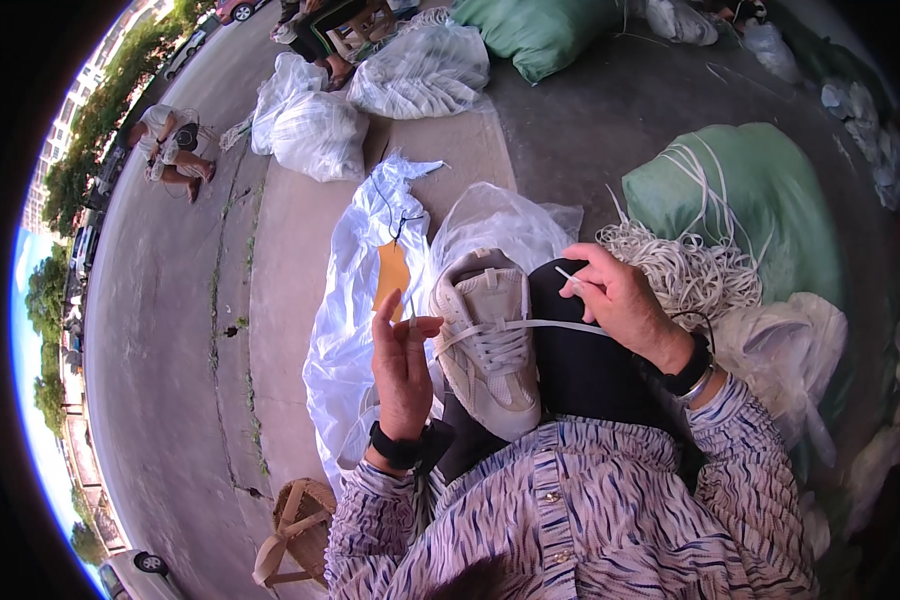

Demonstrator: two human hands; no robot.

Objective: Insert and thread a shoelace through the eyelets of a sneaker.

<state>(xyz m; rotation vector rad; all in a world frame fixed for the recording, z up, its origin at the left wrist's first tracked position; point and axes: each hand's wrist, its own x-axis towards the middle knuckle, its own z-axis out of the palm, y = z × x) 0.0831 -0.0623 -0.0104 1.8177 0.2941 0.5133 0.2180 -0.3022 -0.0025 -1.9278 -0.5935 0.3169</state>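
A beige sneaker (490,390) rests on my lap, its toe toward me. Its pale lace (550,324) is threaded through part of the eyelets and stretches from the shoe to my right hand. My right hand (625,310) is closed in a pinch on that lace, with the tip poking out past the fingers. At the shoe's left side, my left hand (402,375) has its index finger raised; thumb and other fingers are pinched together by the lace there. A thin strand near those fingertips suggests they hold the lace's other end.
A heap of loose white laces (685,265) lies against a green sack (750,200) on the right. White plastic sheeting (345,350) and an orange card (391,275) are at left. A woven stool (305,520) stands lower left. Stuffed bags (320,135) and a seated person (173,150) are farther off.
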